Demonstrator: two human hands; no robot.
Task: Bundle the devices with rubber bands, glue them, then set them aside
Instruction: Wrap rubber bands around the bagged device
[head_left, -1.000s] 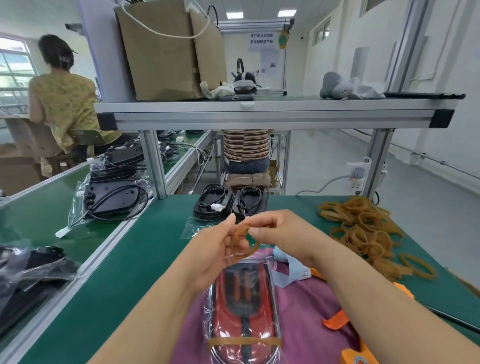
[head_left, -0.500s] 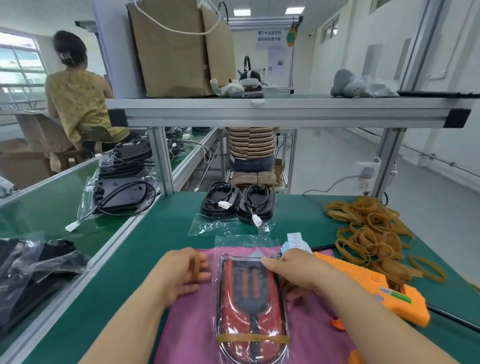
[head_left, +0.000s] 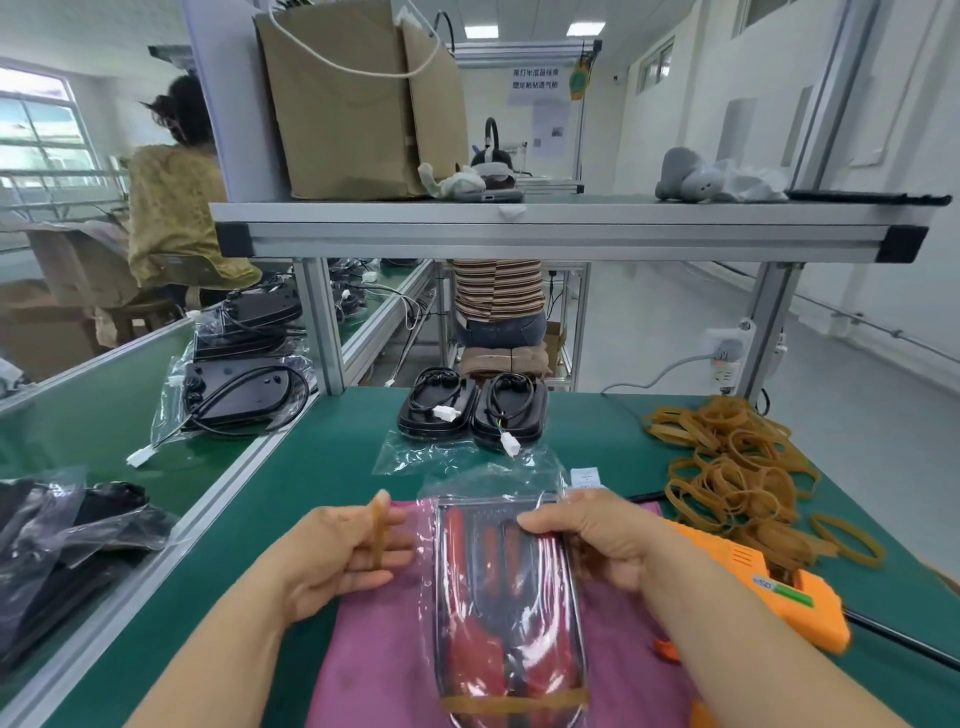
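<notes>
rubber band (head_left: 378, 530) on the straight-fingered left hand (head_left: 337, 558) sits beside the bagged device (head_left: 509, 603), running toward the table's (head_left: 332, 467) far edge, right hand (head_left: 597, 540) gripping its far end.

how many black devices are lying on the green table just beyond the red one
2: side by side near the far edge, the left black device and the right black device. None looks hidden there.
</notes>
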